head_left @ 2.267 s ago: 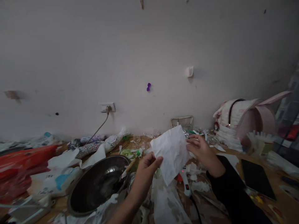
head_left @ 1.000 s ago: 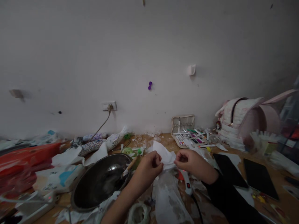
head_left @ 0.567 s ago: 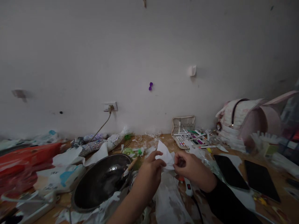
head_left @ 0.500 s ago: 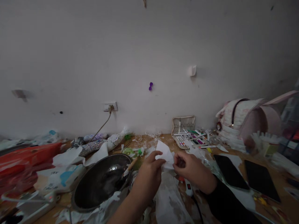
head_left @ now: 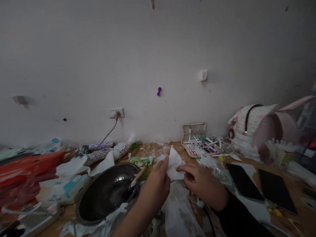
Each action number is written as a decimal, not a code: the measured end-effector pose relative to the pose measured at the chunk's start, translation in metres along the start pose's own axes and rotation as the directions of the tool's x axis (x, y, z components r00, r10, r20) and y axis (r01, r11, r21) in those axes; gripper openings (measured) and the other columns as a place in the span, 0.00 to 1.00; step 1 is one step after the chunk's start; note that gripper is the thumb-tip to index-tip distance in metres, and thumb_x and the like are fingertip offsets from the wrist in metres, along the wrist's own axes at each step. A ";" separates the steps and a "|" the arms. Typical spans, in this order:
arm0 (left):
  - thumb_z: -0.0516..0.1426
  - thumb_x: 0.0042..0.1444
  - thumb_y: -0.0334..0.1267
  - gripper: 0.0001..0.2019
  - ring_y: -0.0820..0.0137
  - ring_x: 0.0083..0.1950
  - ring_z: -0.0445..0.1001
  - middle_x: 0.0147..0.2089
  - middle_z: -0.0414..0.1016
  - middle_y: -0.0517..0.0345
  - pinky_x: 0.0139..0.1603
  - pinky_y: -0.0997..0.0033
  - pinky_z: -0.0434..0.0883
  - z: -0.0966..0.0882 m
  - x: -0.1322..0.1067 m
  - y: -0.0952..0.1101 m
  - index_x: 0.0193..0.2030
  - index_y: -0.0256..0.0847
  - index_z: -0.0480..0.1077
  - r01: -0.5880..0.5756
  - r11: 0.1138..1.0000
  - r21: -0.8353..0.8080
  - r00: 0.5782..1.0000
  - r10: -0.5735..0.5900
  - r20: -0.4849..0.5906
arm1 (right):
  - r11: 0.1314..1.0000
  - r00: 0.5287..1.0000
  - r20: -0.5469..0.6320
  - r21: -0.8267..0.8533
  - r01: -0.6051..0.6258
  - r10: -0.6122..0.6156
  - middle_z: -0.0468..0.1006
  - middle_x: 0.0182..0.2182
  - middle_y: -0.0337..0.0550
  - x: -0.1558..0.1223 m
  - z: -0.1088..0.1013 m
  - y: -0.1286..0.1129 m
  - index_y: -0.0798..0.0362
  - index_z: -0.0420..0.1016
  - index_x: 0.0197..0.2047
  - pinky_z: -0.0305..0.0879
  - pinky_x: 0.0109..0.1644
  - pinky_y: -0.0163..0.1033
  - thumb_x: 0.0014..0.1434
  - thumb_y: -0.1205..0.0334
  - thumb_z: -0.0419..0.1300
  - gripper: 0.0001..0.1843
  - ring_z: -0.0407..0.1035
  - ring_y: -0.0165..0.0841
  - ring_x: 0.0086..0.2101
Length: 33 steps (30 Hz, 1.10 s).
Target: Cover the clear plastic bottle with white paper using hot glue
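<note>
A small white sheet of paper [head_left: 174,162] with a pointed top and a crease stands between my hands, above the cluttered table. My left hand [head_left: 156,181] is closed at its left edge, fingers together and pointing up; the thumb is mostly hidden. From the other side, my right hand [head_left: 202,181] reaches its index finger onto the lower right of the paper, the other fingers curled under. Below both hands lies crumpled, whitish translucent wrapping [head_left: 180,210].
To the left sits a dark round pan [head_left: 106,194] with a brush-like, wooden-handled tool [head_left: 137,177] on its rim. Marker pens in an opened case [head_left: 194,131] lie near the wall. Two dark-screened devices [head_left: 244,182] and a pale pink backpack [head_left: 261,128] are on the right.
My left fingers have straightened and drawn together along the paper. My right hand has gone from a pinch at the edge to its index finger lying on the sheet. The paper has shifted slightly upward.
</note>
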<state>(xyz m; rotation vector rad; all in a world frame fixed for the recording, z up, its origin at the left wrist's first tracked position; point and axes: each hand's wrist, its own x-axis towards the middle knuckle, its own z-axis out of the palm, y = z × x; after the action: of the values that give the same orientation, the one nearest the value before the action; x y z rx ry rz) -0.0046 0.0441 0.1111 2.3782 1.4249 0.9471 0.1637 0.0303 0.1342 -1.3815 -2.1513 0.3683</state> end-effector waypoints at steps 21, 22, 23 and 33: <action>0.49 0.47 0.27 0.09 0.72 0.28 0.59 0.28 0.60 0.66 0.31 0.73 0.58 -0.018 0.013 -0.025 0.34 0.44 0.58 0.090 0.831 -0.548 0.975 -0.187 -0.123 | 0.948 0.941 -0.176 -0.084 -0.307 0.289 0.78 0.37 0.55 0.012 -0.033 0.071 0.56 0.76 0.31 0.61 0.50 0.48 0.54 0.64 0.51 0.12 0.71 0.45 0.42; 0.50 0.46 0.27 0.11 0.72 0.29 0.60 0.29 0.61 0.65 0.31 0.73 0.58 -0.014 0.013 -0.024 0.36 0.44 0.59 0.093 0.806 -0.584 0.972 -0.200 -0.121 | 0.956 0.945 -0.172 -0.049 -0.289 0.277 0.77 0.38 0.54 0.013 -0.031 0.072 0.55 0.74 0.30 0.61 0.50 0.48 0.55 0.59 0.52 0.12 0.70 0.45 0.43; 0.51 0.45 0.27 0.13 0.72 0.29 0.60 0.30 0.62 0.65 0.31 0.73 0.58 -0.010 0.013 -0.022 0.38 0.45 0.59 0.095 0.782 -0.616 0.970 -0.213 -0.121 | 0.962 0.948 -0.173 -0.010 -0.273 0.267 0.76 0.40 0.53 0.015 -0.027 0.073 0.54 0.72 0.32 0.60 0.51 0.47 0.55 0.53 0.52 0.14 0.68 0.44 0.45; 0.53 0.47 0.29 0.17 0.71 0.37 0.64 0.46 0.67 0.57 0.36 0.71 0.61 -0.002 0.009 -0.004 0.44 0.46 0.56 0.066 0.559 -0.827 0.983 -0.176 -0.040 | 0.832 0.905 0.395 0.440 -0.339 0.161 0.76 0.31 0.45 0.021 0.010 0.074 0.60 0.61 0.54 0.63 0.37 0.42 0.37 0.33 0.62 0.49 0.70 0.38 0.32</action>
<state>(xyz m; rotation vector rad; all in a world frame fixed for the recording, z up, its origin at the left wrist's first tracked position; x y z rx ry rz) -0.0060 0.0530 0.1146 1.4993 0.8327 1.3489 0.2061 0.0821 0.0953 -1.3590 -1.9140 1.2654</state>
